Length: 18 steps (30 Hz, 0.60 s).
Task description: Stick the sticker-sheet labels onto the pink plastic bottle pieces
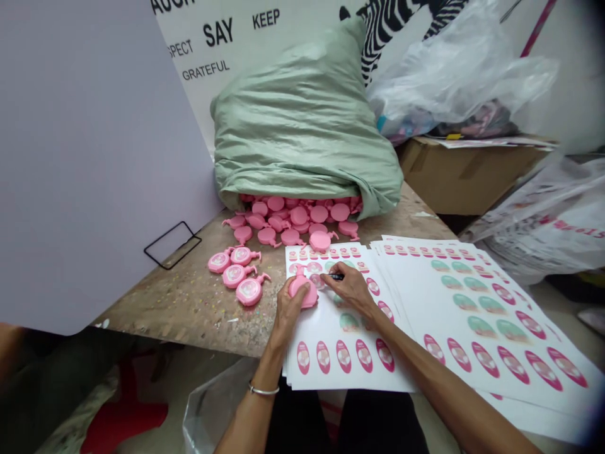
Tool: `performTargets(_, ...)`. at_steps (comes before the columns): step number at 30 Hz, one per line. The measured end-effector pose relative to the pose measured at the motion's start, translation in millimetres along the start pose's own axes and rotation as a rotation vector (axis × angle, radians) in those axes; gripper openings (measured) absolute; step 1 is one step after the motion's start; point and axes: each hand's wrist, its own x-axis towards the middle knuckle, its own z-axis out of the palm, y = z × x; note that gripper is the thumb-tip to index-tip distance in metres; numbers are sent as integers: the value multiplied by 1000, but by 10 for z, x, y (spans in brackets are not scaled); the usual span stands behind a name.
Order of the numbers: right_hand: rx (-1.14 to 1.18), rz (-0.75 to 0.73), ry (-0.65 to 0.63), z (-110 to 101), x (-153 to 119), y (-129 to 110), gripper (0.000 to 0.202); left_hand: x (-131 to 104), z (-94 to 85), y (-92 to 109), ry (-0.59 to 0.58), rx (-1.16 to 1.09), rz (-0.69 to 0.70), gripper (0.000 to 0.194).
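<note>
My left hand is closed around a pink plastic toy pump bottle, round and flat with a small spout. It holds the bottle over the near-left sticker sheet. My right hand pinches a thin dark pen-like tool; its exact kind is unclear. The tool's tip is beside a round pink sticker on that sheet, just right of the bottle. Left of my hands lie several pink bottles with round picture labels. Plain pink bottles are heaped behind the sheet.
A green fabric sack spills the plain bottles onto the worn wooden table. More sticker sheets are stacked at right. A cardboard box and plastic bags stand behind them. A pale panel rises at left.
</note>
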Motion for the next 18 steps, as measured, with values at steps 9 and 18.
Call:
performTargets(9, 353, 124, -118, -233, -203, -471, 38, -167, 62, 280, -31, -289, -211, 60)
performTargets(18, 391, 124, -175, -121, -477, -712, 36, -310, 70, 373, -50, -321, -136, 51)
